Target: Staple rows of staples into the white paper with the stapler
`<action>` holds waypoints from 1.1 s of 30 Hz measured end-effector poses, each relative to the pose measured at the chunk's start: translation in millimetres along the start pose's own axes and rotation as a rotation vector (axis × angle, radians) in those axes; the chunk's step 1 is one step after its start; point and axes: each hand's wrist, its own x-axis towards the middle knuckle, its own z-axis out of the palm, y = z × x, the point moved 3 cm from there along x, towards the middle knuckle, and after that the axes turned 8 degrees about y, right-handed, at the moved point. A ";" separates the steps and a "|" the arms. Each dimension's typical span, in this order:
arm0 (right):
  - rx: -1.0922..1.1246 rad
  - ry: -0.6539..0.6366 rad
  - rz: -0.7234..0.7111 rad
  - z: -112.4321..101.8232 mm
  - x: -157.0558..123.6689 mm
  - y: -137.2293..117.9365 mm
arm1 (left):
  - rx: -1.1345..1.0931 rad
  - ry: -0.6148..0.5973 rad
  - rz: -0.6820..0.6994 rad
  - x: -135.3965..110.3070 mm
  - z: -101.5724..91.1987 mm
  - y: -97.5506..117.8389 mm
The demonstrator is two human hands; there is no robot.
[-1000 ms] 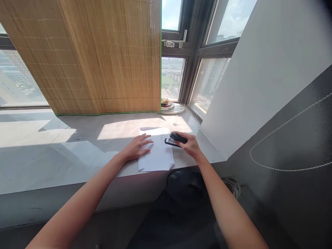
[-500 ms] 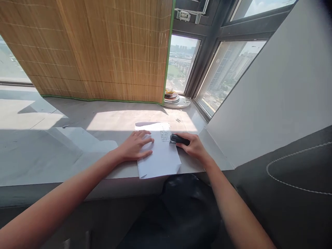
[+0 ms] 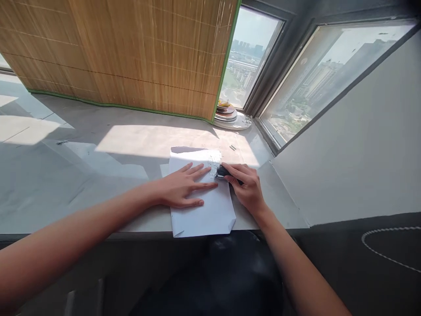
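White sheets of paper (image 3: 207, 217) lie on the windowsill at its front edge, with corners curled and a patch of many staples (image 3: 214, 159) near the upper right. My left hand (image 3: 187, 186) rests flat on the paper, fingers spread, the fingertips close to the staples. In my right hand (image 3: 246, 184) is a small black stapler (image 3: 223, 171), its nose over the paper's right edge beside the stapled patch. My fingers and palm hide the stapler's rear. Whether its jaws are pressed together I cannot tell.
Two small staple strips (image 3: 233, 147) lie on the sill (image 3: 138, 140) behind the paper. Stacked plates (image 3: 230, 119) stand in the window corner. A bamboo blind (image 3: 131, 57) hangs at the back; a white wall (image 3: 362, 145) bounds the right side.
My left hand has slid right across the paper, its fingers spreading wider and nearing the stapler. My right hand still holds the stapler at the paper's right edge. The camera view has shifted.
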 end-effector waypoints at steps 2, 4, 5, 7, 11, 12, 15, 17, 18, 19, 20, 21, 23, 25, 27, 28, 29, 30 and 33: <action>-0.003 -0.003 0.013 2.3 0.6 -1.7 | -0.011 0.001 -0.008 0.9 -0.1 1.4; -0.013 -0.011 0.029 4.4 0.5 -2.9 | -0.027 0.012 -0.019 1.5 1.1 1.9; -0.019 -0.016 0.033 5.3 0.2 -3.5 | -0.037 0.027 -0.027 1.7 2.0 1.8; -0.033 -0.030 0.031 7.0 -0.5 -4.9 | -0.061 0.065 -0.038 1.7 3.7 1.3; -0.085 -0.041 0.013 8.7 -1.4 -7.5 | -0.080 0.110 -0.032 1.5 5.5 1.3; -0.099 -0.045 0.009 8.9 -1.4 -8.1 | -0.076 0.108 -0.030 1.6 5.6 1.5; -0.129 -0.065 -0.002 9.6 -1.1 -9.7 | -0.069 0.097 -0.029 2.3 5.1 2.4; -0.132 -0.077 -0.014 10.1 -1.0 -10.7 | -0.076 0.090 -0.030 2.7 4.8 2.8; -0.129 -0.079 -0.023 10.3 -1.0 -11.2 | -0.079 0.089 -0.032 2.8 4.6 2.9; -0.125 -0.080 -0.031 10.4 -1.1 -11.6 | -0.080 0.089 -0.033 2.9 4.5 2.9; -0.121 -0.077 -0.037 10.5 -1.3 -11.8 | -0.078 0.087 -0.033 2.9 4.4 3.0; -0.121 -0.075 -0.041 10.5 -1.5 -11.9 | -0.074 0.083 -0.031 2.9 4.3 3.1; -0.132 -0.079 -0.040 10.7 -2.1 -11.5 | -0.063 0.069 -0.030 2.9 4.4 3.1; -0.152 -0.091 -0.038 11.0 -2.7 -11.0 | -0.061 0.062 -0.033 2.9 4.2 3.2; -0.165 -0.098 -0.041 11.0 -3.0 -10.7 | -0.066 0.071 -0.034 2.9 3.8 3.1; -0.167 -0.099 -0.043 10.9 -3.1 -10.6 | -0.069 0.076 -0.032 2.8 3.8 3.1; -0.169 -0.098 -0.047 10.8 -3.0 -10.6 | -0.070 0.081 -0.029 2.7 3.9 3.0; -0.173 -0.098 -0.052 10.7 -2.9 -10.7 | -0.071 0.086 -0.028 2.7 4.2 2.8; -0.214 -0.112 -0.073 11.5 -2.4 -12.6 | -0.080 0.103 -0.032 2.4 5.3 1.8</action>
